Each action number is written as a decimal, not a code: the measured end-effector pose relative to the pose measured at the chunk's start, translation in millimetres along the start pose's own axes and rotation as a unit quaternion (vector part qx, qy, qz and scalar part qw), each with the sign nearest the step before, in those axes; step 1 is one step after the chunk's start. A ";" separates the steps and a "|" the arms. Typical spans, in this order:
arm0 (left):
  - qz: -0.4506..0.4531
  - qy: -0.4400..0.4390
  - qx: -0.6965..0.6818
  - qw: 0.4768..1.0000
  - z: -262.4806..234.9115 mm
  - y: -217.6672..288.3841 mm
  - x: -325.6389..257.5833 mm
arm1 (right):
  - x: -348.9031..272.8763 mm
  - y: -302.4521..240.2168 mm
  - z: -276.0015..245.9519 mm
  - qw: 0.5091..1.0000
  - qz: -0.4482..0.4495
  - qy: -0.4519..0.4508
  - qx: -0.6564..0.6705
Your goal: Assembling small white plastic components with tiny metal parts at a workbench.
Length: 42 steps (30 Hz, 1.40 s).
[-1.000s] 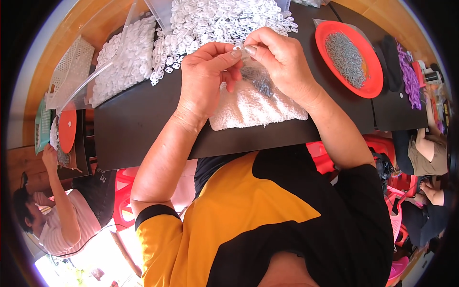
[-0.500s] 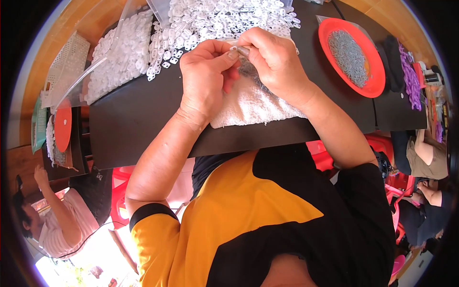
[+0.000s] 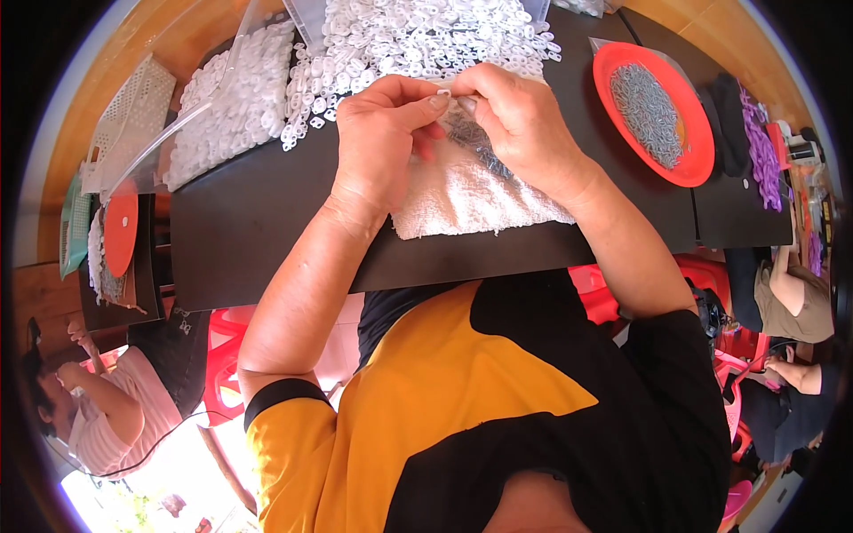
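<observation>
My left hand [image 3: 378, 133] is closed, pinching a small white plastic piece [image 3: 443, 91] between thumb and index fingertip. My right hand [image 3: 520, 124] meets it from the other side, thumb and index finger pressed together at the piece. Whatever those right fingertips grip is too small to make out. Both hands are above a white towel [image 3: 471, 206] at the front of the dark table. Small grey metal screws [image 3: 475, 142] lie on the towel, partly covered by my right hand. Beyond the hands spreads a heap of white plastic pieces [image 3: 400, 40] with holes.
A red oval dish [image 3: 697, 164] of grey screws sits on the dark table [image 3: 267, 222] at the right, near purple pieces [image 3: 766, 169]. At the left is a clear bag [image 3: 235, 102] full of white pieces. People sit at both sides, one [image 3: 124, 400] at the left.
My right fingertips have turned inward and sit closer against the white piece; the thumbnail shows differently. The left hand keeps its pinch. The person at the left has moved their hands.
</observation>
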<state>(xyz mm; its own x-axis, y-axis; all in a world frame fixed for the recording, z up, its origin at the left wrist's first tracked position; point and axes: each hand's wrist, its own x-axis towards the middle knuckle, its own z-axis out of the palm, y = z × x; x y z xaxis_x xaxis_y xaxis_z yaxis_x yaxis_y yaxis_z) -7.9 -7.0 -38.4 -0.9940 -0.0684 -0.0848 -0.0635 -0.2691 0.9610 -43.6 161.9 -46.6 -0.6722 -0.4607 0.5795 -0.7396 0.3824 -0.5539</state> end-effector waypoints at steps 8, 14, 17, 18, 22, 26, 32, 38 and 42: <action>0.002 0.004 0.016 1.000 0.7 1.8 -0.5 | -0.9 -0.8 0.6 1.000 0.019 -0.021 0.006; -0.004 0.015 0.037 0.999 4.0 -1.8 -2.1 | -3.2 3.7 6.3 0.999 0.034 -0.022 -0.008; 0.000 0.032 0.029 0.999 8.2 -8.1 -2.7 | -3.8 2.0 7.2 0.998 0.062 -0.018 0.002; 0.006 0.041 0.023 0.999 9.4 -10.6 -2.9 | -4.5 2.5 8.0 0.998 0.063 -0.018 0.003; 0.014 0.050 0.030 0.998 10.2 -17.4 -3.2 | -7.3 5.1 12.3 0.998 0.065 -0.010 0.006; 0.021 0.053 0.040 0.998 9.8 -19.8 -2.9 | -8.0 6.7 15.3 0.999 0.054 0.001 0.005; 0.028 0.051 0.049 0.997 10.0 -21.2 -1.3 | -7.9 8.2 14.9 0.998 0.063 -0.008 0.009; 0.042 0.057 0.057 0.996 12.3 -24.3 0.4 | -7.2 10.6 17.6 0.997 0.070 0.004 0.012; 0.049 0.050 0.065 0.995 8.9 -29.9 4.4 | -5.2 6.7 14.8 0.989 0.118 -0.010 0.088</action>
<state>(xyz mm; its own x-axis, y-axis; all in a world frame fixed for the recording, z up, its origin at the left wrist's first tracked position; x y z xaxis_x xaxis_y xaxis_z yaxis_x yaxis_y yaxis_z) -11.2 9.3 -65.1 -0.9827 -0.1849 -0.0088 0.0156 -0.1302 0.9914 -44.6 155.0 -62.1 -0.8229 -0.3926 0.4108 -0.5443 0.3369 -0.7683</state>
